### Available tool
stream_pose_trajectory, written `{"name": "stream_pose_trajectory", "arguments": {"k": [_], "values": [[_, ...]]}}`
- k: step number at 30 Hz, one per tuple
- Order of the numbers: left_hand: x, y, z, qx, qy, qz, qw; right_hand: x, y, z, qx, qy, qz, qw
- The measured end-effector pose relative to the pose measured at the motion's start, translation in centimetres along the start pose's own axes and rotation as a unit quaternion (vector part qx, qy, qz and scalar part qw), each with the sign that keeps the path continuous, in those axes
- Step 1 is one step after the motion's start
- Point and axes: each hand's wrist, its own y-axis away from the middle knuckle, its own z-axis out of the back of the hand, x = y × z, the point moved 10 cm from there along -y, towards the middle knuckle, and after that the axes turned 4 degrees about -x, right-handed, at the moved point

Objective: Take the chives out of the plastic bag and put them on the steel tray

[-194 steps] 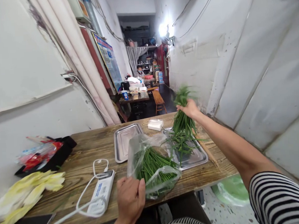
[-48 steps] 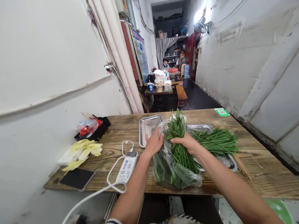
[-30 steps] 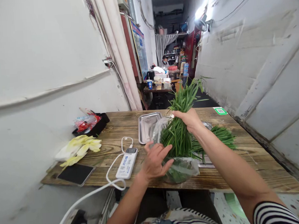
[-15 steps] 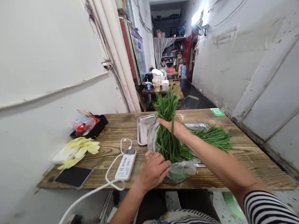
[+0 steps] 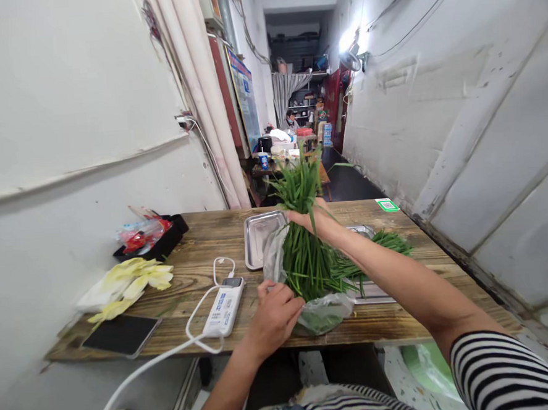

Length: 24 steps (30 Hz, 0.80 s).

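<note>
My right hand (image 5: 319,219) is wrapped round an upright bunch of green chives (image 5: 307,258), leafy tips above the fist and stalks below. The lower stalks stand at the mouth of a clear plastic bag (image 5: 327,313) near the table's front edge. With fingers curled, my left hand (image 5: 277,313) pinches the bag's rim on the left side of the bunch. More chives (image 5: 390,242) lie to the right on a metal tray (image 5: 375,293), partly behind my right forearm. A second metal tray (image 5: 254,243) lies behind the bag, to the left.
On the wooden table (image 5: 201,234) to the left are a white power bank (image 5: 224,307) with a cable, a dark phone (image 5: 121,335), yellow leaves (image 5: 143,278) and a black box (image 5: 173,233) of packets. A person (image 5: 290,122) sits far back.
The whole view has shifted slightly, so things appear further left. My right hand still grips the chives and my left hand still holds the bag; the bunch has moved slightly within the bag mouth.
</note>
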Motion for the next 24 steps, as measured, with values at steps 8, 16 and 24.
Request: {"name": "stream_pose_trajectory", "arguments": {"k": [8, 16, 24], "values": [[-0.4, -0.2, 0.9, -0.016, 0.008, 0.003, 1.000, -0.9, -0.4, 1.7, -0.029, 0.026, -0.021, 0.999], [-0.2, 0.0, 0.8, -0.022, 0.006, 0.013, 1.000, -0.6, -1.0, 5.4, -0.064, 0.046, -0.026, 0.997], [-0.5, -0.2, 1.4, -0.038, 0.025, 0.014, 0.999, -2.0, -4.1, 14.3, -0.114, 0.142, -0.055, 0.982]]}}
